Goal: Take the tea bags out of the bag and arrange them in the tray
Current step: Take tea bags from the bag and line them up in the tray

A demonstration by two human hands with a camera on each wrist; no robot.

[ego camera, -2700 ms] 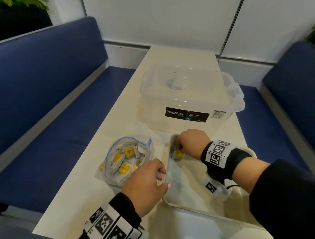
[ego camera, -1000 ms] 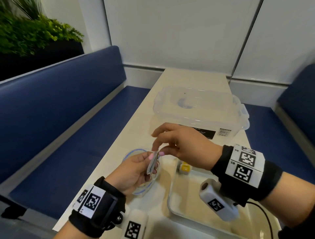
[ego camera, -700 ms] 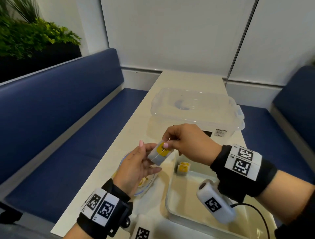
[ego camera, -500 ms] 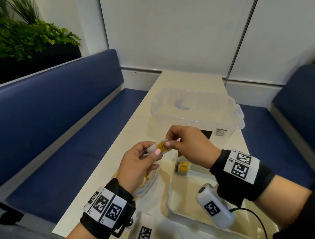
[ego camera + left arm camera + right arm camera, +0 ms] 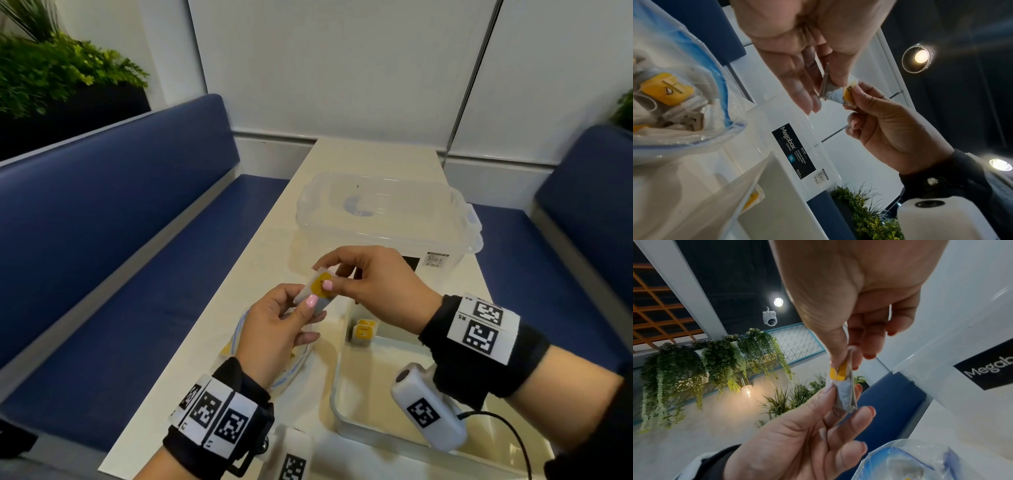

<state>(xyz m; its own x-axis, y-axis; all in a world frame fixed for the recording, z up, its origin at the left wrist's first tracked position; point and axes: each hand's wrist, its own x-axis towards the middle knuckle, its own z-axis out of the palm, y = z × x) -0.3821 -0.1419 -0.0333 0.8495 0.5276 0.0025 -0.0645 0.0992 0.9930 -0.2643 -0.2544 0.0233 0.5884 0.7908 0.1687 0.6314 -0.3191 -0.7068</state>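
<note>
Both hands are raised above the tabletop (image 5: 359,164) with one tea bag (image 5: 317,291) shared between them, and it looks like a handover or a straightening of the bag before it goes down. The left hand (image 5: 274,329) pinches the grey lower end between thumb and fingertips, its remaining fingers loosely spread. The right hand (image 5: 373,284) nips the yellow-tagged upper end between thumb and forefinger, the other fingers relaxed and slightly fanned. So each hand is closed on the same tea bag, and they sit close together, almost touching.

The zip bag (image 5: 674,100) lies open on the tabletop under the left hand, more yellow-tagged tea bags inside, handy for that hand to draw from. The tray (image 5: 337,387) sits just beside it on the right hand's side. At least one tea bag (image 5: 363,331) already lies in its far corner, which suggests a row starting there. A clear lidded storage box (image 5: 383,219) stands beyond the tray
</note>
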